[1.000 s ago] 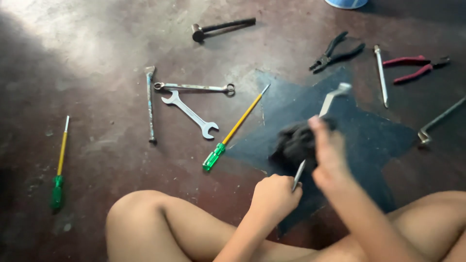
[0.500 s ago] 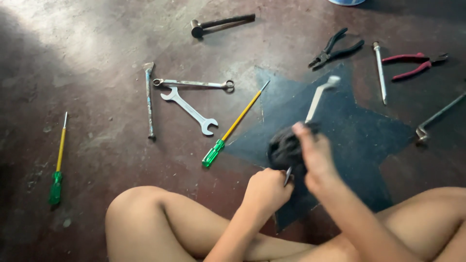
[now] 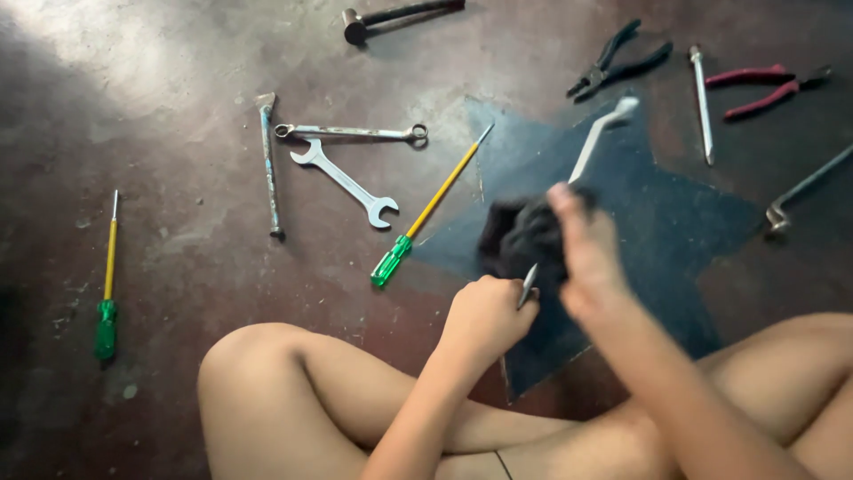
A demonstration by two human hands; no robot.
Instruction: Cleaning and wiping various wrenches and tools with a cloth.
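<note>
Left hand (image 3: 484,318): grip clenched on wrench (image 3: 593,147) end. Right hand (image 3: 588,258): grip grasping black rag (image 3: 520,236), wrench shaft at 1 o'clock.

2 green-handled screwdrivers (image 3: 425,216), an open-ended spanner (image 3: 345,182), hammer (image 3: 400,15) and red-handled pliers (image 3: 769,86) lie scattered.

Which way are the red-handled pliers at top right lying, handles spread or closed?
Spread. The red-handled pliers lie flat on the floor, their two red handles diverging leftward from the pivot at right.
</note>
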